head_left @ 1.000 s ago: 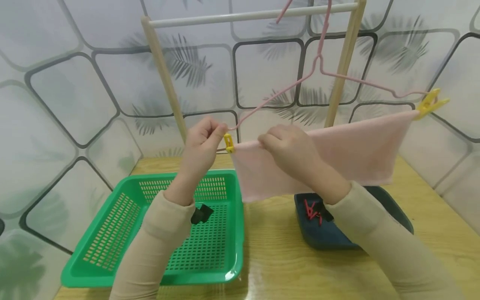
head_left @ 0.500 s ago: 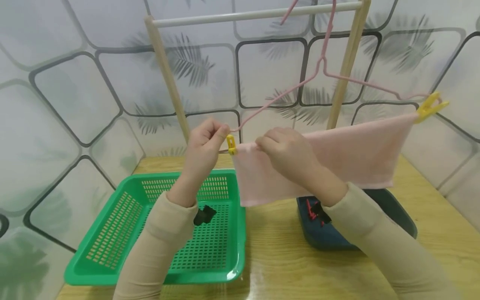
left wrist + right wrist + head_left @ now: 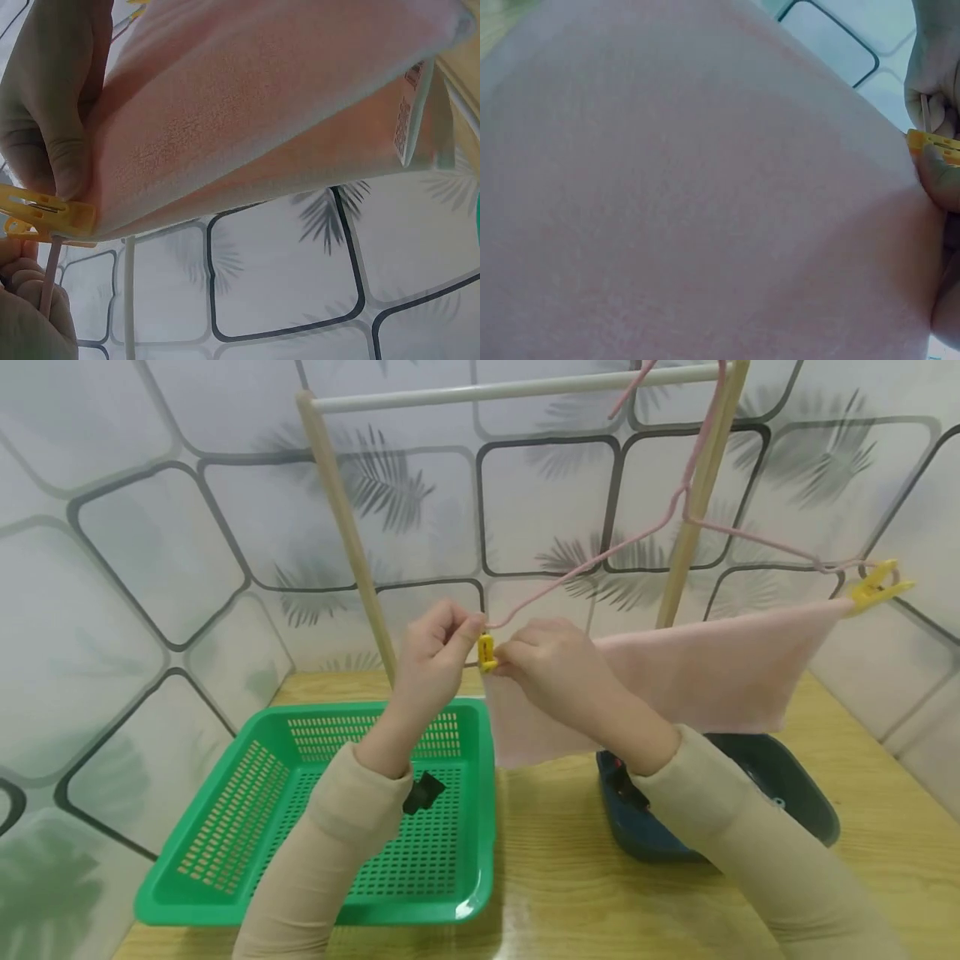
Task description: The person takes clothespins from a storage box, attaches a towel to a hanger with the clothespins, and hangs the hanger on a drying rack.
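Note:
A folded pink towel [image 3: 720,668] hangs from a pink hanger [image 3: 600,557], with a yellow clothespin at each end. My left hand [image 3: 435,656] pinches the left end of the hanger, just beside the left clothespin [image 3: 486,653]. Bent fingers of my right hand [image 3: 558,672] hold the towel's top edge right by that clothespin; in the right wrist view its thumb [image 3: 939,176] lies against the clip. At the far right, the other clothespin [image 3: 879,587] fastens the towel to the hanger. A white printed label [image 3: 411,116] shows between the towel's layers in the left wrist view.
A green slotted basket [image 3: 480,860] stands on the wooden table [image 3: 551,860] at the left. On the right, a dark blue tray [image 3: 652,847] with small red pegs is partly hidden by my right arm. Behind stands a wooden rack with a white rail [image 3: 517,388].
My right hand has slid left along the towel's top edge up to the left clothespin. The left hand, hanger and towel have shifted a little to the right.

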A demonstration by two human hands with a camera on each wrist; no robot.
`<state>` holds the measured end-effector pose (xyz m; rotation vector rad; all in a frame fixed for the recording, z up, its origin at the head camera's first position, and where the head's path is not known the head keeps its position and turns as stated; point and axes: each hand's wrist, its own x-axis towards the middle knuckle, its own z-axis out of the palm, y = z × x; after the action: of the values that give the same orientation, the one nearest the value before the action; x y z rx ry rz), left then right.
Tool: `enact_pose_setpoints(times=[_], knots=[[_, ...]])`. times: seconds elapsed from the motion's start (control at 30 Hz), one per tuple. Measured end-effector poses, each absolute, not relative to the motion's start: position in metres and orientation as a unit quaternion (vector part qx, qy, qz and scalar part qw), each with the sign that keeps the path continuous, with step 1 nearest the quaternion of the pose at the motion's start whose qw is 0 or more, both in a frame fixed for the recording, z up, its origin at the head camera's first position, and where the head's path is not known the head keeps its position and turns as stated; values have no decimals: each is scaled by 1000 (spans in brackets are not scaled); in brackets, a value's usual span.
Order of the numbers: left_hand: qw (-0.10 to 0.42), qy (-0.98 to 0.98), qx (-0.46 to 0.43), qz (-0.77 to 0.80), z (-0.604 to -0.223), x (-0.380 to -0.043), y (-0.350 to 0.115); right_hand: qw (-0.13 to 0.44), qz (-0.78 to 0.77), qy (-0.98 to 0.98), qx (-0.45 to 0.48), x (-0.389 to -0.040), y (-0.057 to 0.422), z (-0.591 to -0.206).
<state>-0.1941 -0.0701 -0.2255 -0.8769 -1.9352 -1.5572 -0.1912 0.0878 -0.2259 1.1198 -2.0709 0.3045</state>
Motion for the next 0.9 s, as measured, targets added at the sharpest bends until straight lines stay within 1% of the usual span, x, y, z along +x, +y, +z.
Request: enact_pose_setpoints(times=[0.4, 0.53, 0.67, 0.73, 0.8, 0.9], knots=[[185, -702, -322, -607, -222, -192, -55, 409, 90, -797, 435, -186, 93, -228], [180, -708, -318, -605, -221, -191, -55, 408, 107, -789, 448, -186, 96, -228], [192, -720, -298, -597, -220, -189, -66, 408, 149, -774, 462, -184, 110, -228], [202, -724, -282, -596, -220, -188, -75, 431, 174, -757, 459, -182, 126, -228], [208, -721, -267, -604, -219, -187, -85, 476, 203, -739, 432, -178, 149, -228], [207, -696, -264, -634, -218, -186, -99, 560, 252, -716, 332, -172, 192, -229]])
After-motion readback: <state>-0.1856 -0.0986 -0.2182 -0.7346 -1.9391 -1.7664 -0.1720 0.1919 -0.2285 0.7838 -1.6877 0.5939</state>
